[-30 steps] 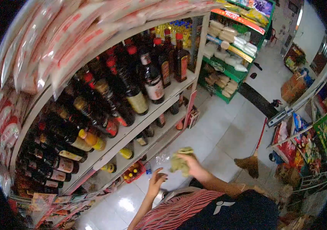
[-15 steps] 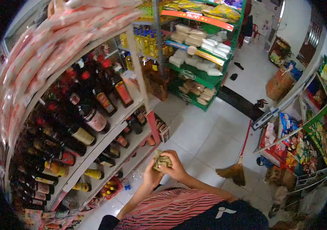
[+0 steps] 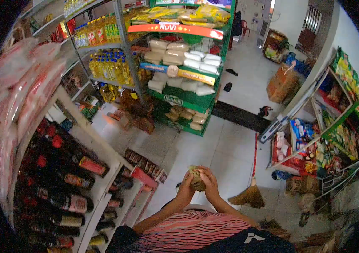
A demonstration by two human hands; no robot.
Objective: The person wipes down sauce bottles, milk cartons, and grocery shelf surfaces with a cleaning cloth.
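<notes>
In front of the striped apron, both hands press around a bunched olive-green cloth (image 3: 197,181). My left hand (image 3: 185,187) grips its left side, the thumb up along it. From the right, my right hand (image 3: 209,182) closes over the same cloth, fingers curled on its top. The cloth's underside and part of the fingers are hidden. Dark bottles with red caps (image 3: 76,202) stand on the white shelf (image 3: 103,198) to the left of my hands.
A green rack (image 3: 206,122) with bagged goods stands ahead, beside a metal shelf of yellow oil bottles (image 3: 110,65). A broom (image 3: 251,196) leans on the right, near a snack rack (image 3: 314,141). Clear plastic packaging (image 3: 15,109) hangs at upper left. A carton (image 3: 281,84) sits farther back.
The view has turned left, away from the close bottle shelf and toward the green rack. My hands, still around the cloth, now sit farther right in the picture, with the cloth more rounded.
</notes>
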